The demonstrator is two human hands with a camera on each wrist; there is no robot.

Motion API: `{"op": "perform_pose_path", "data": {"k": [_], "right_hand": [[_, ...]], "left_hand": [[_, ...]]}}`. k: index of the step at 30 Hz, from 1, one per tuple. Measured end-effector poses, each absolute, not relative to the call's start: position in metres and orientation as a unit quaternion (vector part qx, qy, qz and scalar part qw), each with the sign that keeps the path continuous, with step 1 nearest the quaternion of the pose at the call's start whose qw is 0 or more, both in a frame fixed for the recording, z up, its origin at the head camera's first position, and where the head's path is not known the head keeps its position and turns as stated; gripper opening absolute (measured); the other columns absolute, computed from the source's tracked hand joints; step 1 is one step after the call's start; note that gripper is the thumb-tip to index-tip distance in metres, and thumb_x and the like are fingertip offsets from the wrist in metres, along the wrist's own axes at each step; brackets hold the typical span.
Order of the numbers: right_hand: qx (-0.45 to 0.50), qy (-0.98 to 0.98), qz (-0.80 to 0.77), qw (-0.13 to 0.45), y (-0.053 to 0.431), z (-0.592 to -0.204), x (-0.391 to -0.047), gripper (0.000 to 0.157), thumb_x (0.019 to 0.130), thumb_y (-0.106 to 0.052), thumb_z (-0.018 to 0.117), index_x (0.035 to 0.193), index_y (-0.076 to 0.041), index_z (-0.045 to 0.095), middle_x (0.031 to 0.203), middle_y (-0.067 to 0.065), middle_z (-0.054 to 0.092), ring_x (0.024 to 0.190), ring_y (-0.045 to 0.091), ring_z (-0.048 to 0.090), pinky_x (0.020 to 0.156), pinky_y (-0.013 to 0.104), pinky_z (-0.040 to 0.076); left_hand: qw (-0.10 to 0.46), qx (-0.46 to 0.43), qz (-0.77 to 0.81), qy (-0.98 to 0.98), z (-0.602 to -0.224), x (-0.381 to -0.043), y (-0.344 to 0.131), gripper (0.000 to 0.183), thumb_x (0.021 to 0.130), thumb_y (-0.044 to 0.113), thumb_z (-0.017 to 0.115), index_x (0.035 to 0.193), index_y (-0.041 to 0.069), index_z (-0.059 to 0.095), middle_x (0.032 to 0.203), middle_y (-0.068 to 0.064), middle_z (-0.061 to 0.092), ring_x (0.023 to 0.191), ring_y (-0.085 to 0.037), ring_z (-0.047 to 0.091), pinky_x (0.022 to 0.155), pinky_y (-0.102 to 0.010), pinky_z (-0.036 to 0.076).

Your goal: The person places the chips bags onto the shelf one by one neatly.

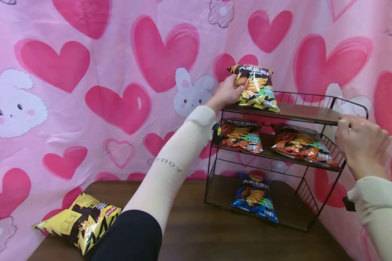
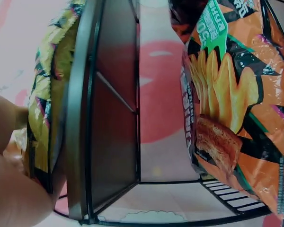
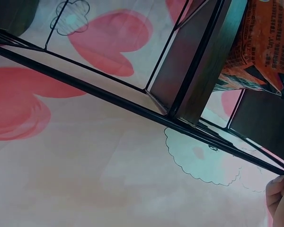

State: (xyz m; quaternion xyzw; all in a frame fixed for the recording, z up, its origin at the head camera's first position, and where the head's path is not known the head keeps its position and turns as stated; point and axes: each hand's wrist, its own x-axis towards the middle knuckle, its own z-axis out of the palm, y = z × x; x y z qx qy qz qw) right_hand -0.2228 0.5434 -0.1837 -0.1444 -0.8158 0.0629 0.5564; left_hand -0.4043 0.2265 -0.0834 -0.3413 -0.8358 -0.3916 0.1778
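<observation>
In the head view my left hand (image 1: 229, 91) grips the left edge of a yellow and brown chip bag (image 1: 256, 87), which stands upright over the left part of the rack's top shelf (image 1: 310, 111). The left wrist view shows the thumb and fingers (image 2: 14, 189) at the edge of that bag (image 2: 45, 104), right beside the shelf board. My right hand (image 1: 362, 141) is curled at the right side of the black wire rack (image 1: 338, 174). Seen from the right wrist, its fingers (image 3: 276, 189) hold the black frame bar (image 3: 132, 108); most of that hand is out of view.
On the middle shelf lie two orange chip bags, one left (image 1: 241, 136) and one right (image 1: 303, 145). A blue chip bag (image 1: 254, 197) leans on the bottom shelf. Another yellow bag (image 1: 81, 221) lies on the brown table (image 1: 186, 224) at left. Behind hangs a pink heart-patterned cloth (image 1: 117, 54).
</observation>
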Motion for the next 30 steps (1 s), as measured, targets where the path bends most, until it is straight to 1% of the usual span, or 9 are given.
{"op": "perform_pose_path", "data": {"k": [4, 5, 9, 12, 15, 20, 23, 26, 30], "right_hand": [[-0.139, -0.812, 0.070, 0.562, 0.540, -0.185, -0.228, 0.049, 0.100, -0.027, 0.034, 0.089, 0.002, 0.072, 0.092, 0.030, 0.068, 0.086, 0.060, 0.053, 0.059, 0.064, 0.030], [-0.141, -0.814, 0.071, 0.559, 0.539, -0.184, -0.229, 0.050, 0.100, -0.027, 0.034, 0.093, 0.002, 0.074, 0.095, 0.030, 0.069, 0.087, 0.060, 0.053, 0.060, 0.064, 0.030], [-0.137, -0.808, 0.065, 0.569, 0.538, -0.182, -0.231, 0.050, 0.100, -0.028, 0.035, 0.098, 0.002, 0.075, 0.099, 0.029, 0.071, 0.086, 0.060, 0.054, 0.058, 0.063, 0.030], [-0.135, -0.802, 0.060, 0.578, 0.538, -0.181, -0.234, 0.050, 0.100, -0.028, 0.036, 0.098, 0.002, 0.076, 0.101, 0.027, 0.072, 0.085, 0.060, 0.054, 0.056, 0.063, 0.030], [-0.134, -0.802, 0.060, 0.580, 0.537, -0.180, -0.236, 0.050, 0.100, -0.028, 0.036, 0.096, 0.002, 0.076, 0.101, 0.027, 0.071, 0.086, 0.060, 0.054, 0.056, 0.063, 0.030], [-0.141, -0.802, 0.062, 0.577, 0.536, -0.179, -0.237, 0.051, 0.099, -0.028, 0.035, 0.098, 0.001, 0.077, 0.106, 0.027, 0.071, 0.088, 0.061, 0.054, 0.058, 0.064, 0.030], [-0.141, -0.804, 0.064, 0.574, 0.534, -0.180, -0.238, 0.051, 0.100, -0.029, 0.035, 0.102, 0.001, 0.077, 0.108, 0.027, 0.071, 0.088, 0.060, 0.055, 0.057, 0.063, 0.031], [-0.136, -0.803, 0.065, 0.577, 0.533, -0.180, -0.238, 0.051, 0.100, -0.028, 0.036, 0.103, 0.002, 0.077, 0.107, 0.028, 0.071, 0.087, 0.060, 0.055, 0.057, 0.062, 0.030], [-0.131, -0.801, 0.070, 0.580, 0.533, -0.180, -0.237, 0.050, 0.100, -0.027, 0.036, 0.102, 0.002, 0.077, 0.107, 0.026, 0.072, 0.087, 0.059, 0.056, 0.059, 0.062, 0.030]], "left_hand": [[0.174, -0.293, -0.334, -0.879, -0.081, -0.403, 0.230, 0.050, 0.106, 0.032, 0.047, 0.152, 0.012, 0.041, 0.144, -0.008, 0.056, 0.129, -0.019, 0.054, 0.107, -0.030, 0.042], [0.166, -0.286, -0.329, -0.884, -0.080, -0.403, 0.230, 0.049, 0.106, 0.032, 0.045, 0.150, 0.012, 0.041, 0.144, -0.008, 0.056, 0.128, -0.019, 0.054, 0.106, -0.030, 0.043], [0.125, -0.281, -0.311, -0.899, -0.073, -0.402, 0.228, 0.057, 0.104, 0.030, 0.043, 0.157, 0.012, 0.032, 0.151, -0.007, 0.050, 0.133, -0.017, 0.048, 0.107, -0.027, 0.040], [0.122, -0.278, -0.301, -0.904, -0.069, -0.402, 0.226, 0.065, 0.102, 0.031, 0.046, 0.161, 0.013, 0.024, 0.154, -0.008, 0.046, 0.136, -0.017, 0.046, 0.108, -0.025, 0.039], [0.166, -0.264, -0.273, -0.910, -0.069, -0.401, 0.225, 0.063, 0.103, 0.032, 0.049, 0.160, 0.017, 0.028, 0.151, -0.011, 0.049, 0.134, -0.020, 0.048, 0.108, -0.029, 0.041], [0.229, -0.268, -0.218, -0.910, -0.072, -0.400, 0.225, 0.042, 0.108, 0.024, 0.044, 0.150, 0.023, 0.046, 0.133, -0.007, 0.059, 0.119, -0.020, 0.058, 0.101, -0.034, 0.047], [0.264, -0.271, -0.173, -0.909, -0.074, -0.402, 0.223, 0.030, 0.108, 0.021, 0.041, 0.133, 0.021, 0.059, 0.122, -0.004, 0.065, 0.112, -0.019, 0.062, 0.094, -0.035, 0.051], [0.293, -0.273, -0.146, -0.905, -0.074, -0.406, 0.218, 0.023, 0.107, 0.016, 0.041, 0.118, 0.018, 0.062, 0.118, -0.003, 0.068, 0.111, -0.019, 0.065, 0.091, -0.035, 0.052], [0.314, -0.295, -0.151, -0.890, -0.076, -0.409, 0.208, 0.026, 0.104, 0.009, 0.039, 0.115, 0.015, 0.063, 0.118, -0.005, 0.067, 0.110, -0.019, 0.064, 0.089, -0.035, 0.051]]}}
